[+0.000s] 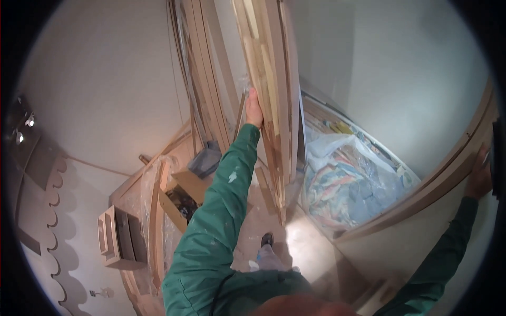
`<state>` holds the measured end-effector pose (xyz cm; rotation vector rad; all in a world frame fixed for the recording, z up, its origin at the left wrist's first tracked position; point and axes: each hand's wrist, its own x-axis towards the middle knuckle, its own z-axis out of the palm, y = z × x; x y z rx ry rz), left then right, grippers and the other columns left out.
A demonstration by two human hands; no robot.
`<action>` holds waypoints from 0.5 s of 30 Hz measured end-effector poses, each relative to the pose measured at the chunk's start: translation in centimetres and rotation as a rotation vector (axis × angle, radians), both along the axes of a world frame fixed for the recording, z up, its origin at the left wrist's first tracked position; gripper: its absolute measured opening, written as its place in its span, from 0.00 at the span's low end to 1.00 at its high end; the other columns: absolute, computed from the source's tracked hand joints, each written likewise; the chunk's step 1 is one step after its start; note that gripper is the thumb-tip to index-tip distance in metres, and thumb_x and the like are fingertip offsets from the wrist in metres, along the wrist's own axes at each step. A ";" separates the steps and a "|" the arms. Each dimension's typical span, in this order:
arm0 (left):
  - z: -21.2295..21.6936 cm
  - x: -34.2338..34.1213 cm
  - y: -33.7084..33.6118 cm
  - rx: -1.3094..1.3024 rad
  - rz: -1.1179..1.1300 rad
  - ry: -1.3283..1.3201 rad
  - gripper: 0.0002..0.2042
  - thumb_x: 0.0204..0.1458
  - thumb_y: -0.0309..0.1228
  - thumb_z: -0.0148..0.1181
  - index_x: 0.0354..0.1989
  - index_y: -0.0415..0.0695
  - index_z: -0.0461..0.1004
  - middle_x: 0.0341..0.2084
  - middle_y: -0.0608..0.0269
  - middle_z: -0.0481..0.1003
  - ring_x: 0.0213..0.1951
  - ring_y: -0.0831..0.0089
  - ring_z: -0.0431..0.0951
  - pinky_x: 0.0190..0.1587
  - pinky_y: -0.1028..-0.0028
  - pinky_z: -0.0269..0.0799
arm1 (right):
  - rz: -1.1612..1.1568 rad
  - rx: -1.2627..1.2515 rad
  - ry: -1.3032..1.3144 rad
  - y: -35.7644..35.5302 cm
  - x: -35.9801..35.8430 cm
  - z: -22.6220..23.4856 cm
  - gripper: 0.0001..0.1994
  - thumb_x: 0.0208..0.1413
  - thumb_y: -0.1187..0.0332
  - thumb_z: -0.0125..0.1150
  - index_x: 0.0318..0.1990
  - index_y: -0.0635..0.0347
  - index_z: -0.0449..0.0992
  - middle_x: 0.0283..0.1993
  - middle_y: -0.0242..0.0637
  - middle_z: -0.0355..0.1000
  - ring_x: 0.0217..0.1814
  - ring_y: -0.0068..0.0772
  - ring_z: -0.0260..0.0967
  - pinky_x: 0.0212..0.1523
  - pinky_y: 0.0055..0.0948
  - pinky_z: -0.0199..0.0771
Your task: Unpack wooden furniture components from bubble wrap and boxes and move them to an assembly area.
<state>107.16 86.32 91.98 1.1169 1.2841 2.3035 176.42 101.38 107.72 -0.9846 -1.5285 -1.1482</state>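
My left arm, in a green paint-marked sleeve, stretches forward. My left hand (254, 109) is closed on the near-left edge of tall upright wooden boards (270, 68), its thumb side showing. Some of its fingers are hidden by the wood. At the far right, my right hand (478, 176) is raised beside the curved-looking wooden frame (437, 197). A black object (496, 158) cut off by the rim lies against it. The fingers there are too dim and distorted to read.
Clear plastic sheeting over crumpled bags (353, 184) lies beyond the frame, right of the boards. An open cardboard box (182, 197), a dark grey bag (204, 159) and a small wooden shelf unit (120, 237) stand on the left. More long trim (203, 63) leans against the wall.
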 end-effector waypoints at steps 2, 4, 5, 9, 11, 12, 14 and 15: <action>0.5 -0.8 -0.5 0.011 0.002 0.012 0.35 0.63 0.57 0.36 0.53 0.32 0.71 0.45 0.55 0.75 0.46 0.69 0.74 0.52 0.70 0.66 | -0.030 0.045 0.040 -1.0 -1.0 0.7 0.21 0.64 0.53 0.51 0.56 0.55 0.74 0.47 0.41 0.78 0.47 0.36 0.78 0.47 0.30 0.77; 0.2 -1.2 0.1 -0.013 0.004 0.017 0.35 0.63 0.57 0.36 0.53 0.32 0.71 0.46 0.55 0.75 0.46 0.69 0.74 0.52 0.70 0.66 | -0.116 -0.056 0.170 -1.8 -3.4 0.2 0.21 0.65 0.58 0.51 0.62 0.55 0.68 0.51 0.42 0.76 0.50 0.39 0.76 0.49 0.29 0.76; 0.0 -1.4 0.6 -0.019 0.021 0.006 0.34 0.63 0.57 0.36 0.53 0.32 0.71 0.45 0.55 0.75 0.46 0.69 0.74 0.52 0.70 0.66 | -0.119 -0.040 0.183 -2.2 -3.7 0.7 0.21 0.65 0.58 0.51 0.62 0.55 0.68 0.51 0.42 0.76 0.50 0.39 0.76 0.49 0.29 0.76; 0.4 -0.3 1.5 -0.047 0.009 0.059 0.33 0.64 0.57 0.36 0.59 0.36 0.66 0.52 0.54 0.72 0.51 0.67 0.73 0.55 0.70 0.67 | -0.087 0.211 -0.051 -3.2 -4.4 1.4 0.22 0.65 0.61 0.50 0.66 0.50 0.64 0.67 0.34 0.62 0.67 0.40 0.59 0.62 0.43 0.61; 0.4 -0.2 1.4 -0.038 0.029 0.038 0.33 0.63 0.56 0.36 0.55 0.34 0.69 0.48 0.55 0.74 0.48 0.69 0.74 0.53 0.70 0.67 | 0.015 0.260 -0.051 -4.0 -5.5 1.5 0.22 0.64 0.62 0.51 0.65 0.47 0.65 0.71 0.29 0.56 0.75 0.41 0.49 0.68 0.53 0.51; 0.5 0.3 1.6 -0.037 0.044 0.015 0.34 0.63 0.56 0.36 0.52 0.32 0.71 0.44 0.55 0.75 0.45 0.70 0.74 0.51 0.71 0.67 | 0.012 0.260 -0.047 -4.6 -5.8 1.6 0.22 0.64 0.62 0.51 0.65 0.47 0.65 0.72 0.29 0.56 0.75 0.41 0.48 0.69 0.54 0.50; 0.7 1.1 1.6 -0.045 0.013 -0.005 0.34 0.63 0.56 0.36 0.52 0.33 0.71 0.44 0.56 0.75 0.45 0.70 0.75 0.51 0.71 0.68 | 0.005 0.263 -0.044 -4.8 -5.8 1.6 0.22 0.64 0.63 0.51 0.66 0.46 0.64 0.72 0.29 0.56 0.75 0.40 0.47 0.69 0.54 0.49; 0.8 1.3 1.5 -0.055 -0.009 -0.025 0.33 0.63 0.56 0.35 0.52 0.34 0.71 0.44 0.56 0.75 0.45 0.70 0.75 0.51 0.72 0.68 | -0.004 0.286 -0.058 -4.7 -5.7 1.7 0.22 0.64 0.63 0.51 0.66 0.46 0.64 0.72 0.29 0.56 0.76 0.39 0.47 0.69 0.54 0.49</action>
